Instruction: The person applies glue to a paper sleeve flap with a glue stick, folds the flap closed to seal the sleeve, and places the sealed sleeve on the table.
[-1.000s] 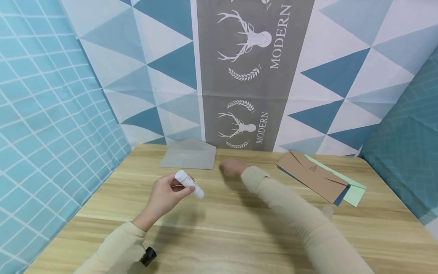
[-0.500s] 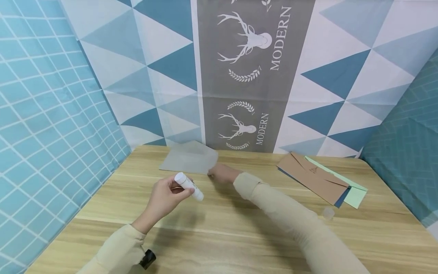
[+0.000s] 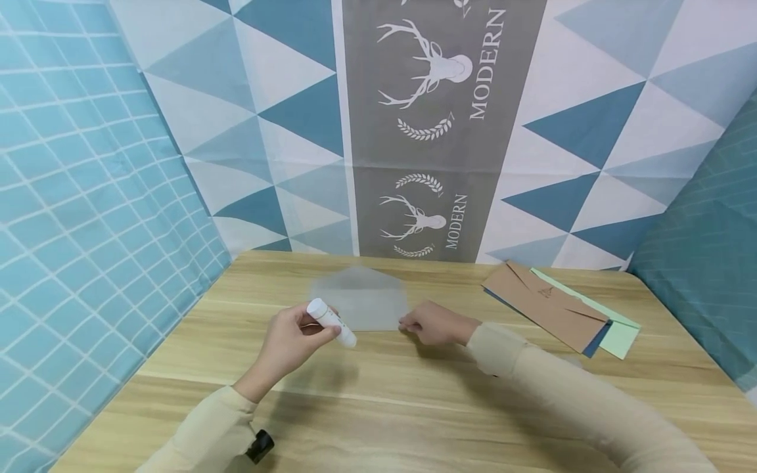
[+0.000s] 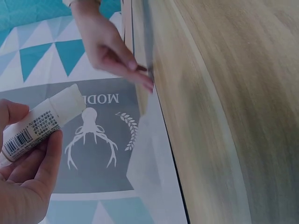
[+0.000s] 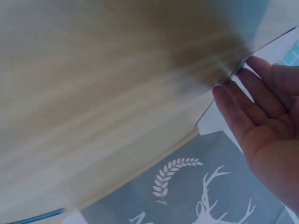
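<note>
My left hand [image 3: 291,338] holds a white glue stick [image 3: 332,322] above the table, between thumb and fingers. A printed label with a barcode shows on the glue stick in the left wrist view. A grey envelope [image 3: 367,305] lies in front of me with its pointed flap toward the wall. At its near right corner are the fingertips of my right hand [image 3: 434,322], touching the edge. In the right wrist view the right hand's fingers [image 5: 240,109] reach to the envelope's edge, lightly bent and spread.
At the right, a brown envelope [image 3: 547,305] overlaps a dark blue envelope [image 3: 594,343] and a light green envelope [image 3: 622,338]. Patterned cloth [image 3: 422,131] stands behind the wooden table [image 3: 378,407]. A small clear object is mostly hidden behind the right sleeve [image 3: 556,374].
The grey envelope has slid to the right and toward me with my right hand at its corner. My left hand stays nearly still with the glue stick.
</note>
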`<action>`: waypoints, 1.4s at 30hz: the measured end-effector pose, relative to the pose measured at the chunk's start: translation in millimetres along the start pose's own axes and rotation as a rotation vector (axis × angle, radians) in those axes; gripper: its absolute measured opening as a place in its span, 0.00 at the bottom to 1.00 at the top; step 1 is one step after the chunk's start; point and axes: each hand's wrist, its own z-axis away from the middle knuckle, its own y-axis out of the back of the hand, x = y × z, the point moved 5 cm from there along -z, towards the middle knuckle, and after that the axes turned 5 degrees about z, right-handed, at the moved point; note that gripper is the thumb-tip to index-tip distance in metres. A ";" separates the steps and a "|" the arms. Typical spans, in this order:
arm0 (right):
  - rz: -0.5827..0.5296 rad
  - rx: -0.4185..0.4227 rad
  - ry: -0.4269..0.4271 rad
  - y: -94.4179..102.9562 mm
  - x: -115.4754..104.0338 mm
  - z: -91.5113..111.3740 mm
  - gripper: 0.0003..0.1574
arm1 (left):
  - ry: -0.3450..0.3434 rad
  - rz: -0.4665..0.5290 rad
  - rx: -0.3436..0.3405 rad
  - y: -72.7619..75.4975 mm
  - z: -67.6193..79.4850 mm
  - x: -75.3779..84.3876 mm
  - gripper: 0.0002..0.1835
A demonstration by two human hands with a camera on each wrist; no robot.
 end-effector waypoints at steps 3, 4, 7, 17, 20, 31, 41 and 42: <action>0.017 0.002 0.005 1.0 -0.6 13.6 0.16 | -0.002 0.006 -0.010 -0.3 0.6 2.3 0.13; 0.029 0.006 0.018 1.8 -1.3 15.4 0.15 | -0.004 0.005 -0.009 0.1 0.7 2.7 0.13; 0.040 -0.001 0.029 5.9 -2.3 14.6 0.12 | -0.002 -0.002 -0.005 0.5 0.3 2.4 0.13; -0.003 0.033 -0.057 10.2 3.4 -20.5 0.13 | -0.011 0.017 -0.005 -3.2 0.2 2.4 0.12; 0.009 0.026 -0.054 6.8 4.3 -27.9 0.13 | -0.014 0.014 -0.006 -5.0 -0.2 2.5 0.12; 0.036 -0.030 -0.026 10.8 6.5 -8.2 0.12 | -0.044 -0.001 -0.002 -1.1 2.8 2.7 0.12; -0.040 0.018 -0.075 1.4 13.1 48.4 0.14 | -0.037 0.007 -0.022 -5.9 9.4 1.8 0.12; -0.038 0.022 -0.074 0.9 13.2 53.6 0.14 | -0.037 0.010 -0.024 -6.6 10.4 1.3 0.12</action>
